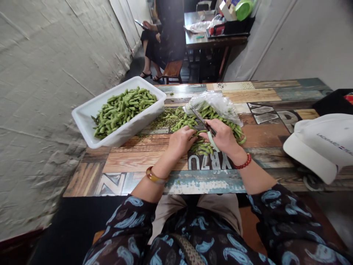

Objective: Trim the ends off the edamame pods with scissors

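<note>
Green pods [203, 148] lie in a loose pile on the table, some spilling from a clear plastic bag [220, 103]. My right hand [222, 136] is wrapped round scissors [203, 120] with pale green handles, their blades pointing up and left over the pile. Close on its left, my left hand [181, 140] rests at the pile with its fingers bent together among the pods; what they hold, if anything, is hidden. Small trimmed bits [162, 120] are heaped left of the pods. A white tub [129, 133] at the left holds many more pods.
A white cap [320, 143] lies at the table's right end, near a black object [335, 102]. The patterned wooden table [143, 156] meets a rough wall on the left. Beyond it, a person [171, 33] sits holding a phone, beside another table [197, 40] with boxes.
</note>
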`<state>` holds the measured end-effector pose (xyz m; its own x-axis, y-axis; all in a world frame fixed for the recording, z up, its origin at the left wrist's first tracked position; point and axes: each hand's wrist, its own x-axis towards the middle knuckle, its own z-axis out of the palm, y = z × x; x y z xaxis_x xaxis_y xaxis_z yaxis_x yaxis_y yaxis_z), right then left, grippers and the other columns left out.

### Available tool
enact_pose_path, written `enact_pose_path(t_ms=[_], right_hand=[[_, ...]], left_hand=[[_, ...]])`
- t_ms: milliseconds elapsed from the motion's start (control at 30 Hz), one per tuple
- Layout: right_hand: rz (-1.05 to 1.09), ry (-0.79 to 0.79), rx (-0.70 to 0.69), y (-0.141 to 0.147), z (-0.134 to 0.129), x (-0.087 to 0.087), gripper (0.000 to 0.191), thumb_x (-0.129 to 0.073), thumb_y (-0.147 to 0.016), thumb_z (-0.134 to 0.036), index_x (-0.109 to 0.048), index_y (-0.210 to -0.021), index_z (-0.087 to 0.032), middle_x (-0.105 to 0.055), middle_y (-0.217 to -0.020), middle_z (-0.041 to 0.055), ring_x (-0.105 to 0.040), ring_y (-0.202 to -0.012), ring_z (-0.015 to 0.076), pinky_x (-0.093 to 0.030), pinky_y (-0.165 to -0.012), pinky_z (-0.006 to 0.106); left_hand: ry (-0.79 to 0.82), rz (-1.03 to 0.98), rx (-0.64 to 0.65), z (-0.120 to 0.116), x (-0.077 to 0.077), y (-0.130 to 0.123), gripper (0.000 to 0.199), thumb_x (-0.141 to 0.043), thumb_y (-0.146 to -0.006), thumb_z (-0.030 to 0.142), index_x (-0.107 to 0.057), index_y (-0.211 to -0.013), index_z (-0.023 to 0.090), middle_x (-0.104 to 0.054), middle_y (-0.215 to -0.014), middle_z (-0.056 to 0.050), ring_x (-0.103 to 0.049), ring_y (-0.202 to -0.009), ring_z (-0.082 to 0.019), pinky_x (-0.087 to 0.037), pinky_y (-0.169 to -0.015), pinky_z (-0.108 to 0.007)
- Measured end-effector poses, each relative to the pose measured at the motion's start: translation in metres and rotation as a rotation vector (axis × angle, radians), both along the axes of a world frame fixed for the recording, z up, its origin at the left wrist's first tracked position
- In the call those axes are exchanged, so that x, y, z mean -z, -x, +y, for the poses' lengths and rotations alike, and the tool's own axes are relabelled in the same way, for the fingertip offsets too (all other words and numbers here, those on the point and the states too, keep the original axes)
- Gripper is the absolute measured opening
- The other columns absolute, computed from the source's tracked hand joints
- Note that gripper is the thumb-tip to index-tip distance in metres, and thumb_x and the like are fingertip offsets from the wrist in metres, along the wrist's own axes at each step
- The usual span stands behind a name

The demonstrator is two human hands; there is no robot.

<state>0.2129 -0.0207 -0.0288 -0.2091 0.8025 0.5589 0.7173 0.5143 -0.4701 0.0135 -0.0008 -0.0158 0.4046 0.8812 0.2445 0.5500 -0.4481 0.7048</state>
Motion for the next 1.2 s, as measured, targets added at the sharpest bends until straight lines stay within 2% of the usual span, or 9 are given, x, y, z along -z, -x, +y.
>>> enact_pose_path(t_ms=[67, 167, 300, 400, 567, 733, 867, 1033, 1200], right_hand=[[0.002, 0.015, 0.002, 0.001, 0.0, 0.0, 0.049, -0.066, -0.088, -0.051, -0.062, -0.126, -0.02, -0.069, -0.109, 0.0131, -0.068, -0.099, 0.0289, -0.056, -0.089, 0.041], [0.024, 0.006, 0.019, 0.002, -0.001, -0.001, 0.048, -0.066, -0.088, -0.052, -0.063, -0.124, -0.02, -0.069, -0.107, 0.0125, -0.068, -0.097, 0.0285, -0.057, -0.088, 0.042], [0.065, -0.03, 0.014, 0.004, -0.002, -0.004, 0.045, -0.068, -0.087, -0.05, -0.064, -0.121, -0.021, -0.07, -0.101, 0.0109, -0.068, -0.094, 0.028, -0.057, -0.086, 0.043], [0.09, -0.025, -0.06, 0.005, -0.003, -0.004, 0.049, -0.072, -0.084, -0.049, -0.063, -0.122, -0.019, -0.069, -0.101, 0.0113, -0.067, -0.092, 0.027, -0.058, -0.084, 0.042], [0.095, 0.039, -0.181, 0.008, -0.006, -0.004, 0.056, -0.075, -0.081, -0.05, -0.061, -0.125, -0.019, -0.065, -0.103, 0.0104, -0.063, -0.079, 0.0219, -0.058, -0.076, 0.04], [0.089, 0.076, -0.203, 0.01, -0.007, -0.006, 0.056, -0.075, -0.081, -0.05, -0.06, -0.126, -0.021, -0.063, -0.104, 0.0099, -0.061, -0.077, 0.021, -0.058, -0.073, 0.039], [0.075, 0.068, -0.221, 0.009, -0.007, -0.006, 0.055, -0.076, -0.08, -0.047, -0.06, -0.126, -0.021, -0.062, -0.101, 0.0085, -0.059, -0.076, 0.0203, -0.057, -0.072, 0.038], [0.052, 0.084, -0.221, 0.007, -0.007, -0.005, 0.05, -0.074, -0.083, -0.047, -0.061, -0.124, -0.022, -0.062, -0.097, 0.0073, -0.059, -0.074, 0.02, -0.055, -0.07, 0.036], [0.027, 0.081, -0.22, 0.007, -0.007, -0.004, 0.051, -0.074, -0.082, -0.048, -0.061, -0.124, -0.022, -0.064, -0.103, 0.0097, -0.064, -0.088, 0.0248, -0.056, -0.077, 0.038]], left_hand=[[0.023, -0.072, -0.001, 0.002, 0.0, 0.002, 0.016, -0.073, -0.078, 0.019, -0.066, -0.064, 0.021, -0.053, -0.072, -0.003, -0.053, -0.068, -0.017, -0.037, -0.063, -0.026], [0.129, -0.277, -0.011, 0.008, -0.002, 0.009, 0.013, -0.074, -0.076, 0.02, -0.066, -0.066, 0.019, -0.057, -0.07, -0.003, -0.051, -0.067, -0.016, -0.036, -0.06, -0.024], [0.506, -0.714, -0.079, 0.011, -0.01, 0.019, 0.025, -0.076, -0.076, 0.04, -0.062, -0.077, 0.018, -0.046, -0.057, 0.005, -0.036, -0.048, -0.008, -0.024, -0.046, -0.02], [0.684, -0.881, -0.042, 0.007, -0.017, 0.021, 0.038, -0.08, -0.07, 0.046, -0.055, -0.079, 0.018, -0.044, -0.057, 0.007, -0.031, -0.044, -0.004, -0.017, -0.043, -0.018], [0.658, -0.853, 0.026, 0.002, -0.018, 0.017, 0.039, -0.078, -0.074, 0.047, -0.054, -0.078, 0.017, -0.043, -0.057, 0.007, -0.032, -0.045, -0.004, -0.02, -0.043, -0.018], [0.557, -0.742, 0.092, 0.001, -0.013, 0.014, 0.031, -0.071, -0.081, 0.046, -0.061, -0.083, 0.016, -0.041, -0.056, 0.007, -0.031, -0.047, -0.005, -0.023, -0.046, -0.02], [0.505, -0.677, 0.052, -0.002, -0.014, 0.014, 0.025, -0.071, -0.082, 0.04, -0.067, -0.084, 0.016, -0.045, -0.057, 0.005, -0.032, -0.049, -0.007, -0.025, -0.048, -0.021], [0.505, -0.675, 0.007, -0.003, -0.016, 0.014, 0.019, -0.074, -0.078, 0.034, -0.07, -0.08, 0.016, -0.053, -0.062, 0.002, -0.042, -0.057, -0.009, -0.031, -0.053, -0.021], [0.451, -0.643, 0.01, -0.001, -0.015, 0.013, 0.019, -0.078, -0.073, 0.032, -0.073, -0.081, 0.016, -0.062, -0.073, -0.001, -0.051, -0.069, -0.012, -0.038, -0.061, -0.021]])
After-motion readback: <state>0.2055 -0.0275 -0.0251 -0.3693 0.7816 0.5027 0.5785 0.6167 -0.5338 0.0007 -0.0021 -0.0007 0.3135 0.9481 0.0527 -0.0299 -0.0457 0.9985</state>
